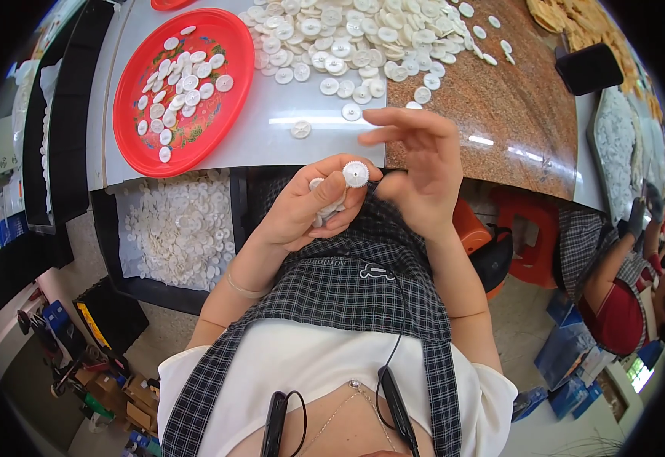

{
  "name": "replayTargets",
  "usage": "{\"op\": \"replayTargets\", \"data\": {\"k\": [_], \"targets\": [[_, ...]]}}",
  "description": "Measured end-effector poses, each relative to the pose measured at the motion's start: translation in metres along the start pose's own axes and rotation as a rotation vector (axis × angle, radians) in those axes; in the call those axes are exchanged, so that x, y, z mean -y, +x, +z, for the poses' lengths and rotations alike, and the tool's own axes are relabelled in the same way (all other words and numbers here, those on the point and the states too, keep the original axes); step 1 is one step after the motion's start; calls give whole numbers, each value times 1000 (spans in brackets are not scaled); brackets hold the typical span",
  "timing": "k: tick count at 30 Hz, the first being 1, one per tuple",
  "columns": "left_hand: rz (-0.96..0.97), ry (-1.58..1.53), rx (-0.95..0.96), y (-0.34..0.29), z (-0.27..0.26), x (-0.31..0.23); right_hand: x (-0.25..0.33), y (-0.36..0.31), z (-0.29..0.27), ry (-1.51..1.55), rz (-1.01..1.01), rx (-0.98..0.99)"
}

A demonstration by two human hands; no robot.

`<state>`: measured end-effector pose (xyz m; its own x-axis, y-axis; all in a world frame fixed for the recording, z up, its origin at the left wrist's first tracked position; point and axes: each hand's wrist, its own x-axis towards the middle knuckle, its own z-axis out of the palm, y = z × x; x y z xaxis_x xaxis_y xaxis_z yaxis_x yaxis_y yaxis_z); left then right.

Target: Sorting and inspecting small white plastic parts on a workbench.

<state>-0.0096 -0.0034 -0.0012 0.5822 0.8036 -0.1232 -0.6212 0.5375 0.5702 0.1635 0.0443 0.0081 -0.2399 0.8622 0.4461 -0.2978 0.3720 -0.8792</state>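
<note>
Several white plastic gears are in my left hand (313,202), its fingers curled round them just in front of the table edge. One toothed white gear (355,174) shows its face at the fingertips. My right hand (424,171) is raised beside it, a little to the right, fingers apart and slightly blurred, with nothing seen in them. Beyond my hands, a large heap of white gears (363,38) spreads over the table. A single loose gear (300,129) lies on the grey surface nearer to me.
At the left a red tray (131,145) holds many white gears. Below the table edge stands a black bin (176,293) full of small white parts. A dark phone-like object (590,68) is at the far right. Red stools (527,228) and another person (614,305) are to the right.
</note>
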Motion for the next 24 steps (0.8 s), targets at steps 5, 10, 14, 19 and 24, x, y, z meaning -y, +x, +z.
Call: {"op": "replayTargets", "data": {"k": [5,10,14,19,24], "targets": [[31,64,-69,-1,3,-3,-6,8,-10,-668,101,126],[40,144,-146,-4,2,-6,-3,-1,-9,-1032,-87,327],[113,213,-176,-4,2,-7,-11,-21,-24,-1015,-184,389],[171,186,-184,-2,-4,-1,-4,-26,-7,-459,266,-67],[141,235,-299,1,3,4,12,-11,3,-369,378,-126]]}}
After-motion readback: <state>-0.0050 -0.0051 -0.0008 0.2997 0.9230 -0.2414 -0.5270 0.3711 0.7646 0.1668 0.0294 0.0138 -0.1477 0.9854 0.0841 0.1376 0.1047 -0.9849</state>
